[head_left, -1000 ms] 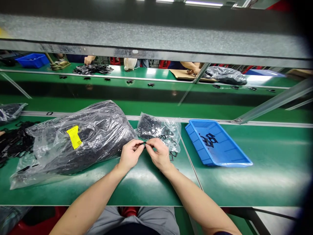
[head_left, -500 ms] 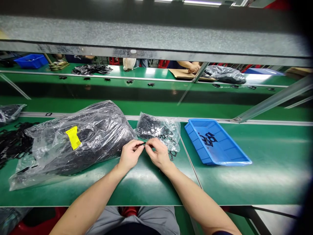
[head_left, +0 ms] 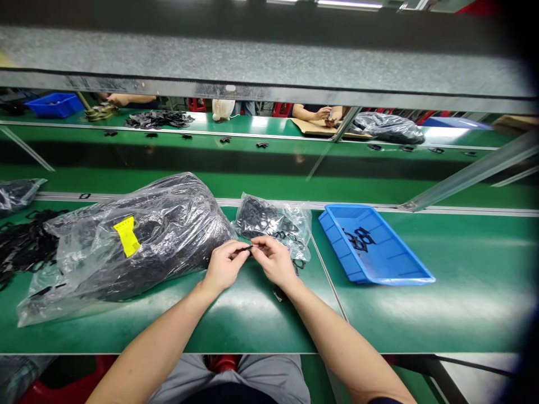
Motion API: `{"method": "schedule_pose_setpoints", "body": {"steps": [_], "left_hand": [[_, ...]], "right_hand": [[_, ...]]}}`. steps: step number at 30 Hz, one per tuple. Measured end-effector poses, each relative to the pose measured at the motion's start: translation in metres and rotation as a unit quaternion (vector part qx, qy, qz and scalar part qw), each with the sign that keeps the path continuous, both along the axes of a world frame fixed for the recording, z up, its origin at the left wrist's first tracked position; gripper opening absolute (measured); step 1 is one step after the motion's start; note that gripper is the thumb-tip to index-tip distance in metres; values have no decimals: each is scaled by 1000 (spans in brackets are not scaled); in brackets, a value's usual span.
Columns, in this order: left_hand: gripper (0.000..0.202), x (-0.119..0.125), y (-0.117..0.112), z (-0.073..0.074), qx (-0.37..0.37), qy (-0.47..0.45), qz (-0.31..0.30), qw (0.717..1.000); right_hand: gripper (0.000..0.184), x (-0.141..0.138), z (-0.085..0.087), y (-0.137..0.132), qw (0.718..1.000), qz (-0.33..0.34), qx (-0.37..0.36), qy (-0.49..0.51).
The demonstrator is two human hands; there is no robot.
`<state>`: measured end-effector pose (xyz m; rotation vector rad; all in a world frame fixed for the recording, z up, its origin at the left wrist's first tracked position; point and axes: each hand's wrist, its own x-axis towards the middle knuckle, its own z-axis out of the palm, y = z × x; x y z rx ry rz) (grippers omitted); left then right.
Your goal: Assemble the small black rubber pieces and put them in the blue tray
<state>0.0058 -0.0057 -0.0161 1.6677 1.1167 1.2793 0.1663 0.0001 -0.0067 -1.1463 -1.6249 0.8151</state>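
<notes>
My left hand (head_left: pixel 226 265) and my right hand (head_left: pixel 275 261) meet over the green bench, fingertips nearly touching. Between them they pinch a small black part (head_left: pixel 248 249), mostly covered by the fingers; its exact shape is unclear. Left of my left hand lies a large clear plastic bag (head_left: pixel 160 224) full of black parts, with a yellow tag (head_left: pixel 127 235) on it. A smaller clear bag (head_left: pixel 257 216) of black frame-like pieces rests just beyond my hands. One loose black piece (head_left: pixel 298 265) and a small dark item (head_left: pixel 278 293) lie close to my right hand and wrist.
A blue tray (head_left: pixel 396 258) with several black frames (head_left: pixel 357 240) stands to the right. Loose black parts (head_left: pixel 25 241) are heaped at far left. A slanted metal post (head_left: pixel 467 174) rises at right. Across the bench, co-workers' hands (head_left: pixel 326 115) work over cardboard (head_left: pixel 309 128).
My right hand has shifted slightly right, its fingers moving on the black part, and the dark item by its wrist shows more. Across the bench, a co-worker's arm has appeared at left.
</notes>
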Motion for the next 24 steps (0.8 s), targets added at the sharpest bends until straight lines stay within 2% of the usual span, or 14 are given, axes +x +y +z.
{"method": "schedule_pose_setpoints", "body": {"steps": [4,6,11,13,18,24], "left_hand": [[15,0,1,0,-7,1,-8,1000],[15,0,2,0,-17,-8,-9,1000],[18,1,3,-2,-45,-34,22,998],[19,0,3,-1,-28,-45,46,998],[10,-2,1,4,70,0,62,996],[9,-2,0,5,59,-5,52,997]], "right_hand": [[14,2,-3,3,996,27,-70,38],[18,3,-3,4,996,36,-75,42],[15,0,-2,1,999,37,23,-24],[14,-2,-2,-2,998,20,49,-39],[15,-4,-6,-5,996,12,74,-54],[16,-4,-8,-5,995,12,83,-56]]}}
